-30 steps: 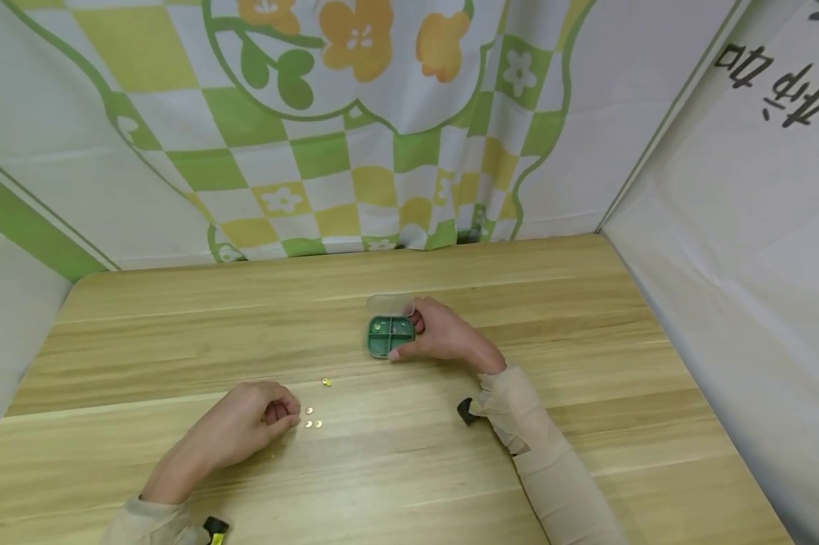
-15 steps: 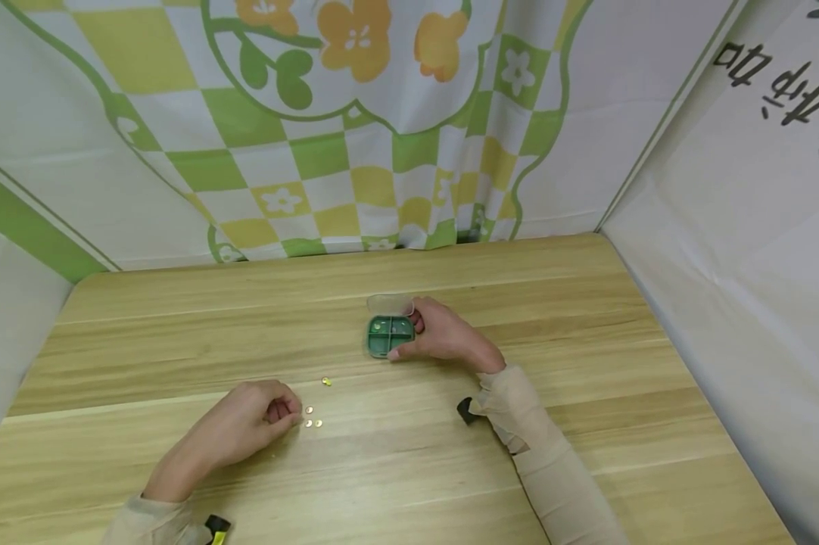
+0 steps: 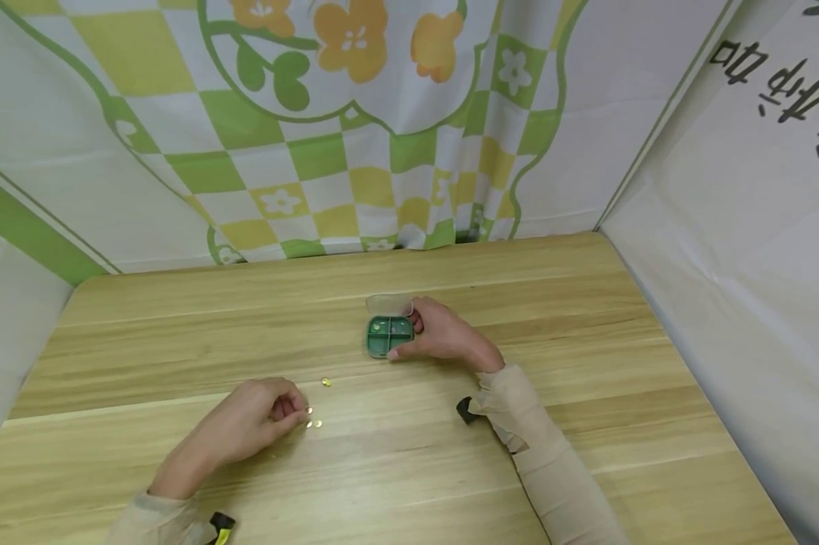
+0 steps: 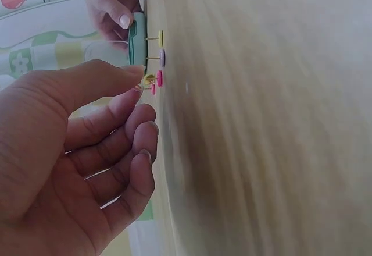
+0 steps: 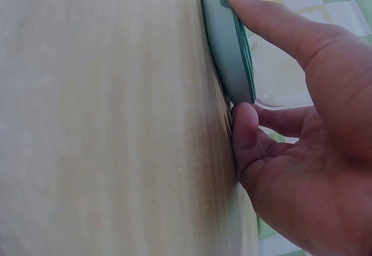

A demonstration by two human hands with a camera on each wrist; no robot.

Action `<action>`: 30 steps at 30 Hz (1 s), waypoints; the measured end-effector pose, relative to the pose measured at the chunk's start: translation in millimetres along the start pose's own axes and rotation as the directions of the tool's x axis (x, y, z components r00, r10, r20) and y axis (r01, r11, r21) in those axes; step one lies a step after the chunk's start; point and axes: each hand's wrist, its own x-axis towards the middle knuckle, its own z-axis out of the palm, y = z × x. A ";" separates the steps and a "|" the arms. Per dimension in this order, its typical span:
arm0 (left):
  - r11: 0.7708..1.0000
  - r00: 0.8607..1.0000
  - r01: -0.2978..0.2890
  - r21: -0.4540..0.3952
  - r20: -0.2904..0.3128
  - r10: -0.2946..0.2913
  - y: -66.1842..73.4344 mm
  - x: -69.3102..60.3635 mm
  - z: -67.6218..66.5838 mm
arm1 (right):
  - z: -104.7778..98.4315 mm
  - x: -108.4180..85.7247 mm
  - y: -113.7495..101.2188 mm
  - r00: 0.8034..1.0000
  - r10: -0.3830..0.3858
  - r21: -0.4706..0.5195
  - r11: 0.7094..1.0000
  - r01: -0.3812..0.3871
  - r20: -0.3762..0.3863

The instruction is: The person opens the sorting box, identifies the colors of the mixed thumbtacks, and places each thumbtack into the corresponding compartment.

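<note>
Several tacks [image 3: 318, 424] sit loose on the wooden desk [image 3: 552, 310], just left of middle in the lower half of the head view. A further small cluster [image 3: 325, 382] lies above them. Left wrist view gives colours: yellow [image 4: 161, 38], lilac [image 4: 162, 57] and pink [image 4: 160, 78] heads, the plainest of them head-down with thin shafts up off the wood.

Left hand [image 3: 253, 420], lower left of frame: thumb and forefinger drawn narrow, right at the topmost tack of the near group [image 3: 310, 410]. Cannot tell whether they grip it or only meet it.

Right hand [image 3: 446, 331], right of centre, holds the green box [image 3: 378, 344] by its right side, thumb at the front corner. Clear lid [image 3: 389, 305] tipped back behind. Tiny bright bits [image 3: 377, 327] show in the upper compartments; too small to name.

Likeliest trouble, I judge: a pricked fingertip, since shafts point up where the left fingers work. Neighbours stand close; a careless knuckle could topple or scatter them. Heads look slim, so a pinch off-centre may slip. If the right hand squeezes or shifts, the box could tilt and jumble its bits, or the lid swing down over the compartments.
</note>
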 end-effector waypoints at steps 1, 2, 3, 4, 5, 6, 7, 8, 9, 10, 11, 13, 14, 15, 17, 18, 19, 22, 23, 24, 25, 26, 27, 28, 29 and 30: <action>1.000 1.000 -0.003 0.000 0.001 0.003 0.2 0.5 -0.2 | 0.0 0.1 -0.6 1.000 0.002 -0.002 1.000 -0.002 0.001; 1.000 1.000 -0.005 0.003 0.001 0.005 0.5 1.4 -0.2 | -0.2 -0.2 -1.2 1.000 0.004 -0.006 1.000 -0.004 -0.001; 1.000 1.000 -0.004 0.005 0.001 0.004 0.6 2.3 -0.2 | -0.3 -0.3 -1.5 1.000 0.006 -0.015 1.000 -0.006 -0.001; 1.000 1.000 -0.004 0.008 0.003 0.004 1.0 3.2 -0.5 | -0.4 -0.4 -1.6 1.000 0.007 -0.020 1.000 -0.007 -0.001; 1.000 1.000 -0.004 0.010 0.005 0.004 1.4 4.3 -0.7 | -0.4 -0.4 -1.9 1.000 0.007 -0.025 1.000 -0.007 -0.001; 1.000 1.000 -0.003 0.012 0.006 0.003 1.9 5.6 -1.0 | -0.4 -0.5 -2.2 1.000 0.007 -0.027 1.000 -0.007 0.000; 1.000 1.000 -0.002 0.018 0.006 0.002 2.6 7.0 -1.3 | -0.5 -0.7 -2.5 1.000 0.005 -0.029 1.000 -0.005 0.000; 1.000 1.000 -0.003 0.024 0.005 0.003 3.5 8.5 -1.7 | -0.4 -0.6 -2.5 1.000 0.005 -0.029 1.000 -0.005 0.001; 1.000 1.000 -0.003 0.029 0.004 0.002 4.6 10.1 -2.1 | -0.4 -0.6 -2.6 1.000 0.006 -0.027 1.000 -0.005 0.002; 0.999 1.000 -0.006 0.035 -0.001 0.006 5.7 11.9 -2.3 | -0.4 -0.6 -2.6 1.000 0.005 -0.020 1.000 -0.005 0.002; 0.999 1.000 -0.011 0.041 -0.008 0.011 6.8 13.8 -2.6 | -0.4 -0.6 -2.6 1.000 0.005 -0.015 1.000 -0.005 0.002; 0.998 0.999 -0.025 0.054 -0.030 0.027 9.1 17.8 -3.6 | -0.4 -0.4 -2.4 1.000 0.002 -0.007 1.000 -0.002 0.003; 0.998 0.998 -0.037 0.059 -0.040 0.040 10.3 20.2 -4.1 | -0.4 -0.1 -2.3 1.000 0.002 -0.005 1.000 -0.002 0.002; 0.997 0.998 -0.048 0.064 -0.049 0.051 11.5 22.6 -4.7 | -0.6 0.0 -2.3 1.000 0.001 -0.008 1.000 -0.001 0.000; 0.995 0.996 -0.065 0.077 -0.063 0.070 13.4 26.6 -5.2 | -0.5 0.5 -2.4 1.000 0.001 -0.015 1.000 -0.001 -0.001; 0.994 0.995 -0.070 0.081 -0.066 0.075 14.6 28.7 -5.3 | -0.4 0.7 -2.4 1.000 0.002 -0.020 1.000 -0.002 -0.002; 0.994 0.995 -0.073 0.087 -0.066 0.079 15.7 30.9 -5.3 | -0.3 1.1 -2.2 1.000 0.002 -0.024 1.000 -0.002 -0.003; 0.993 0.995 -0.073 0.094 -0.067 0.080 19.0 38.4 -4.3 | -0.7 1.4 -2.2 1.000 0.003 -0.036 0.999 -0.003 -0.004; 0.993 0.995 -0.075 0.090 -0.065 0.081 20.0 41.4 -3.9 | -0.8 1.4 -2.1 1.000 0.003 -0.034 0.999 -0.003 -0.003; 0.993 0.995 -0.076 0.085 -0.063 0.081 21.0 44.5 -3.4 | -0.9 1.5 -1.9 1.000 0.002 -0.031 1.000 -0.002 -0.002; 0.994 0.995 -0.079 0.080 -0.062 0.084 21.9 47.6 -3.0 | -1.0 1.5 -1.9 1.000 0.002 -0.028 1.000 -0.002 -0.002; 0.994 0.995 -0.081 0.071 -0.057 0.085 22.6 50.9 -2.6 | -1.2 1.4 -1.8 1.000 0.001 -0.026 1.000 -0.001 -0.002; 0.995 0.995 -0.083 0.062 -0.052 0.086 23.6 54.1 -2.3 | -1.3 1.4 -1.6 1.000 0.001 -0.027 1.000 -0.001 -0.002; 0.995 0.995 -0.085 0.050 -0.046 0.087 24.5 57.4 -1.9 | -1.2 1.4 -1.1 1.000 0.001 -0.026 1.000 -0.001 -0.002; 0.995 0.995 -0.086 0.041 -0.042 0.088 25.1 60.6 -1.2 | -1.1 1.4 -0.7 1.000 0.001 -0.028 1.000 -0.001 -0.002; 0.995 0.995 -0.090 0.035 -0.040 0.091 25.8 63.5 -0.6 | -1.0 1.4 -0.4 1.000 0.001 -0.030 1.000 -0.001 -0.003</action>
